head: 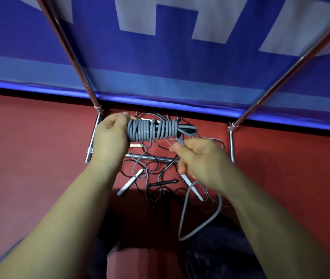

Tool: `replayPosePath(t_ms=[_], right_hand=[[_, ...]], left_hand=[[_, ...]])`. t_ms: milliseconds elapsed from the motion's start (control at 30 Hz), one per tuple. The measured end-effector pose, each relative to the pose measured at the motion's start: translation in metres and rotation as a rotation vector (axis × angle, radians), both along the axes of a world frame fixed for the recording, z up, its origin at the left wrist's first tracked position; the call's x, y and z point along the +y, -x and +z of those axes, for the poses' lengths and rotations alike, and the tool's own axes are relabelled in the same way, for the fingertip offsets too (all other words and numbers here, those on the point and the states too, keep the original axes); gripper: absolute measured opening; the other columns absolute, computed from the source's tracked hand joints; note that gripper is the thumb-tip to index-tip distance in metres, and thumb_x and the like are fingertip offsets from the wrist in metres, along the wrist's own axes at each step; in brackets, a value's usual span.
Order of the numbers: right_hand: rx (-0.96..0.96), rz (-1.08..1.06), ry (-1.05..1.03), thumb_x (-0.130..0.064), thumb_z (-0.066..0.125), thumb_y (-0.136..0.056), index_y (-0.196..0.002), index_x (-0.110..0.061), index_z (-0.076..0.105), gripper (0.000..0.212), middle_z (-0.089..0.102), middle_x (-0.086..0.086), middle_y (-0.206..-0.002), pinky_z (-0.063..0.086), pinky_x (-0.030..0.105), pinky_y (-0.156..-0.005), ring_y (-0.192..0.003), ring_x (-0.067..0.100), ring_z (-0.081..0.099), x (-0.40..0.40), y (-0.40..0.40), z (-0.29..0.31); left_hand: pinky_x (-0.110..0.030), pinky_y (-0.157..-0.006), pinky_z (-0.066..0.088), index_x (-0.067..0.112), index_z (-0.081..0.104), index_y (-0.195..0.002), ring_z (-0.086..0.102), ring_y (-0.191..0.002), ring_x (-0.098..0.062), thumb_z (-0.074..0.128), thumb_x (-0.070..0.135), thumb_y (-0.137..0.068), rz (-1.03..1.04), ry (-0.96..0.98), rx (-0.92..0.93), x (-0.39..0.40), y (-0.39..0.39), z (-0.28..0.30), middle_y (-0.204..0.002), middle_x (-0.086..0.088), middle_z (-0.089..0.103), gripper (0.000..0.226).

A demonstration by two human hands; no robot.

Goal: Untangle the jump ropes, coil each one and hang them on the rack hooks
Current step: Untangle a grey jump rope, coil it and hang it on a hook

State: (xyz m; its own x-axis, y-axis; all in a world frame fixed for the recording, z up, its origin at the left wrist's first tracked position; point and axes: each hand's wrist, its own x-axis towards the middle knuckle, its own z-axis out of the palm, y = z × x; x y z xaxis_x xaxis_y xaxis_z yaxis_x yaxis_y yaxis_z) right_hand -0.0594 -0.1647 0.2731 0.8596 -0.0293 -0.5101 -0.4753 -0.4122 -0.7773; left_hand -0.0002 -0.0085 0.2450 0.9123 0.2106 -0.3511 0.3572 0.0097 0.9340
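Both forearms are stretched out from the bottom of the view toward the middle, over a red floor [29, 158]. Held up in the left hand [110, 135] is the grey jump rope coil [152, 130], wound tight into a fat horizontal bundle, with the fingers clenched round its left end. Dark handles seem to be poking out of the bundle's right end, though that bit is blurry. Just below and right of it, the loose grey tail [198, 218] of the same rope is pinched between thumb and fingers of the right hand [198, 156], and from there a long slack loop is left hanging down past the right wrist.

Down on the floor under the hands, a messy tangle of thin black ropes [156, 168] is spread out, pretty much knotted together. Mixed in with it are two white handles [129, 183] lying at angles and one black handle [163, 183] between them.

The chrome rack [91, 141] is seen around the pile: its base bars on the floor framing the tangle, two shiny poles rising up and outward to the top corners. Behind it all a blue banner [160, 57] with big pale lettering is hung along the wall
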Motion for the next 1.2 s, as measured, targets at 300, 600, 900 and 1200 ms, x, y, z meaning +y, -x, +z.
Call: replayPosePath(t_ms=[300, 600, 900, 1200], right_hand=[[-0.273, 0.064, 0.248, -0.035, 0.071, -0.078, -0.07, -0.017, 0.067, 0.02, 0.053, -0.003, -0.054, 0.037, 0.024, -0.05, -0.046, 0.006, 0.041, -0.018, 0.0, 0.008], [0.051, -0.041, 0.047, -0.059, 0.053, -0.08, -0.07, -0.01, 0.065, 0.052, 0.058, -0.001, -0.053, 0.031, 0.02, -0.045, -0.038, 0.007, 0.036, -0.034, -0.006, 0.015], [0.313, -0.2, -0.763, -0.049, 0.041, -0.084, -0.05, -0.011, 0.05, 0.051, 0.033, -0.003, -0.038, 0.015, 0.014, -0.032, -0.027, 0.005, 0.022, -0.026, -0.009, 0.021], [0.4, -0.205, -0.995, -0.05, 0.042, -0.08, -0.046, -0.014, 0.05, 0.05, 0.033, -0.006, -0.035, 0.016, 0.014, -0.029, -0.026, 0.002, 0.025, -0.021, -0.01, 0.021]], left_hand=[[-0.018, -0.047, 0.03, 0.002, 0.057, -0.069, 0.035, -0.051, -0.007, 0.05, 0.016, -0.092, -0.16, -0.318, -0.099, 0.01, 0.0, -0.007, -0.06, -0.001, 0.045, 0.028], [-0.014, -0.039, 0.019, 0.018, 0.056, -0.063, 0.026, -0.037, -0.007, 0.045, 0.016, -0.095, -0.303, 0.094, 0.051, 0.007, 0.002, 0.002, -0.044, 0.006, 0.037, 0.034], [-0.016, -0.038, 0.008, 0.017, 0.054, -0.061, 0.015, -0.03, -0.005, 0.041, 0.023, -0.096, -0.261, 0.428, 0.133, 0.005, 0.0, 0.002, -0.037, 0.006, 0.026, 0.038], [-0.011, -0.036, 0.009, 0.017, 0.051, -0.06, 0.013, -0.028, -0.004, 0.039, 0.024, -0.096, -0.267, 0.498, 0.177, 0.003, 0.0, 0.0, -0.035, 0.007, 0.02, 0.039]])
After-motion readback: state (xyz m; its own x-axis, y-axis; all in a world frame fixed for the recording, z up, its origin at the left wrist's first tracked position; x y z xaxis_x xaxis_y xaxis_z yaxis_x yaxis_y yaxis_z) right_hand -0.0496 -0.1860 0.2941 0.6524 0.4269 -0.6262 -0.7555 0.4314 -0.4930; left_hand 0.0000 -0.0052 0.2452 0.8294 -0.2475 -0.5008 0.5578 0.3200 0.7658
